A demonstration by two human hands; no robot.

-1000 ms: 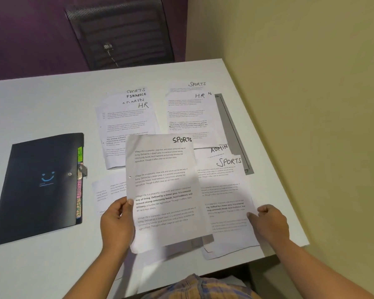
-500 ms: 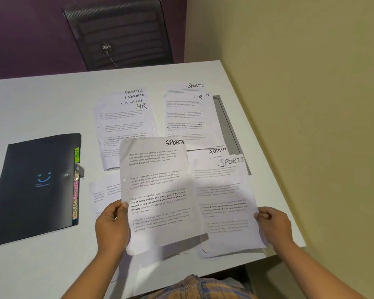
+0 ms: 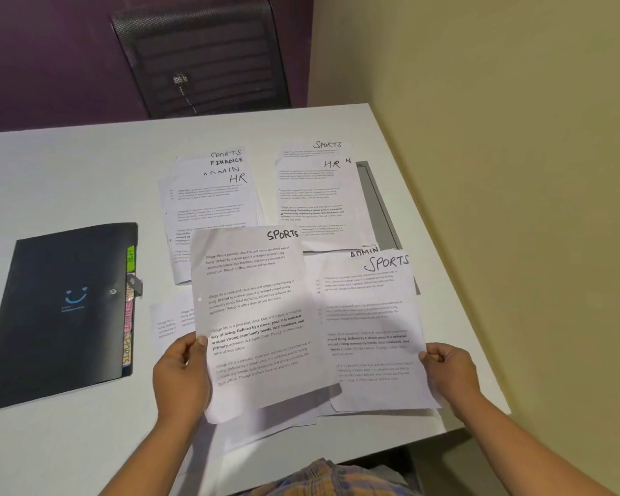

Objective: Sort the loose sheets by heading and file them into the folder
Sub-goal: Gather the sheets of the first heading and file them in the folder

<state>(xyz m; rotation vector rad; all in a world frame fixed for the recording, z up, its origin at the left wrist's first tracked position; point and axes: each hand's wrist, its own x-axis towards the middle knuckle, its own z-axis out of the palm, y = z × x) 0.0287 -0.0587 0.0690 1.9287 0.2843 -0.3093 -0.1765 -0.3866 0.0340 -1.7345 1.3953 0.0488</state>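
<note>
Pinches one SPORTS sheet (image 3: 255, 316) at its left edge with the left hand (image 3: 181, 374), thumb on top, mid-frame, raised off the table (image 3: 68, 166); grips a second SPORTS sheet (image 3: 369, 327) at its right edge with the right hand (image 3: 451, 374), lower right of frame; judging by the creases, light, limp, quick to sag or slip; best taken along a long edge, thumb above, fingers under; leaves the folder (image 3: 61, 309) closed at frame left.
</note>
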